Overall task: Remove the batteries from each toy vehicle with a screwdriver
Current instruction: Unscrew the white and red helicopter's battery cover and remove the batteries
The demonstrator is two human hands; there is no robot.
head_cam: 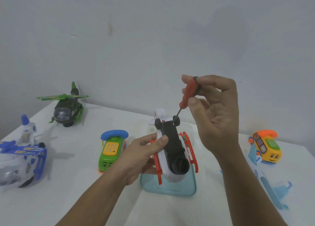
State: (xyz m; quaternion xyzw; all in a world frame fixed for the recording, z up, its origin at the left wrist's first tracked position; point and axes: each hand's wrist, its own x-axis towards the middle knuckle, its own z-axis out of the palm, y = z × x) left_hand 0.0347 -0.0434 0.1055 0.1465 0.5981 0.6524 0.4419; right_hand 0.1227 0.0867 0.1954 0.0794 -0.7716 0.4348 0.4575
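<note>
Red screwdriver (188,93) pinched in right hand (216,113), tip just above white helicopter (177,173); left hand (144,151) gripped helicopter belly-up, likely exposing screw.

A plain pale grey wall (170,29) fills the back, with one small brownish stain (110,29) left of centre. Below it a white tabletop (68,202) meets the wall. The light is soft and the shadows faint.

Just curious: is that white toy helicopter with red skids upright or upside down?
Upside down: the white toy helicopter shows black underside and wheels facing up.
</note>
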